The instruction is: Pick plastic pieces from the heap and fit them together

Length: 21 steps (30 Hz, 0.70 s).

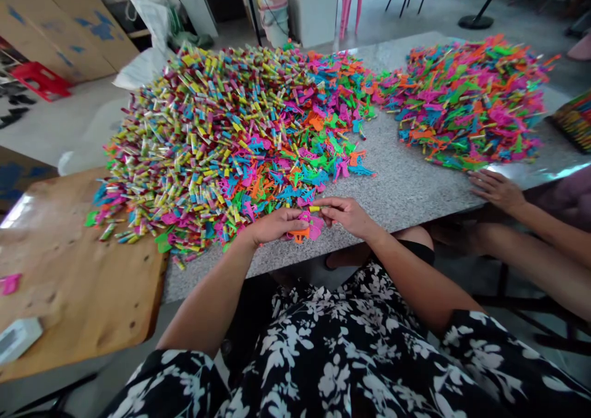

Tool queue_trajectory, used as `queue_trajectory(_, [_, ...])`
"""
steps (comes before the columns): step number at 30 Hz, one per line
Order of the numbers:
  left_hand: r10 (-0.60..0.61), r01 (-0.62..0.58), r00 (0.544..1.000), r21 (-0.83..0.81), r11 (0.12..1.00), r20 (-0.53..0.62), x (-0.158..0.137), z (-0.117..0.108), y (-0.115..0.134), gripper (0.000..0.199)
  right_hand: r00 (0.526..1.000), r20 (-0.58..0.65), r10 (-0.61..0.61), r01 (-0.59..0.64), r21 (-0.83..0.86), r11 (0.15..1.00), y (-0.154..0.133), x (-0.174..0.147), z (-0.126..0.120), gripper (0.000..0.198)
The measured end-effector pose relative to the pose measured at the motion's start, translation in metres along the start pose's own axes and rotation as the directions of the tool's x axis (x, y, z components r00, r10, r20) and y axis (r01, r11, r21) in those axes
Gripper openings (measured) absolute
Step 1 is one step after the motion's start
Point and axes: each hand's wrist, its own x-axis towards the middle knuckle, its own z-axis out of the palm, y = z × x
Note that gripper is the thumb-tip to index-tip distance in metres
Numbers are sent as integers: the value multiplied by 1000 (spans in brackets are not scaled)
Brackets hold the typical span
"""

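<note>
Both my hands are close together at the table's front edge, below a big heap. My left hand is closed, thumb and fingers pinched on a small pink plastic piece, mostly covered by the fingers. Between finger and thumb, my right hand grips a small tube with a yellow band, pointing toward the left hand. Just under the hands lie a bright pink piece and an orange plastic piece. The heap of small yellow-banded tubes mixes with coloured plastic pieces nearest my fingers.
A second heap of coloured plastic pieces lies on the speckled stone table at the right. Another person's hand rests by it. At the left, a wooden board bears a white box-like object and a pink piece.
</note>
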Motion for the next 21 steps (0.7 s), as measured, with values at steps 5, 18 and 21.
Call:
queue_trajectory(5, [-41,42,999,-14,999,23,0,-2,-5,49,993,51,-105,110,-90,990,-2,-2,-3,32])
queue_trajectory(18, [-36,46,995,-102,994,91,8,6,-19,50,978,197,64,-46,-97,994,-17,-17,-19,36])
queue_trajectory(21, [-69,75,994,-74,994,90,11,9,-20,53,981,164,104,-84,-121,989,-12,-20,-16,35])
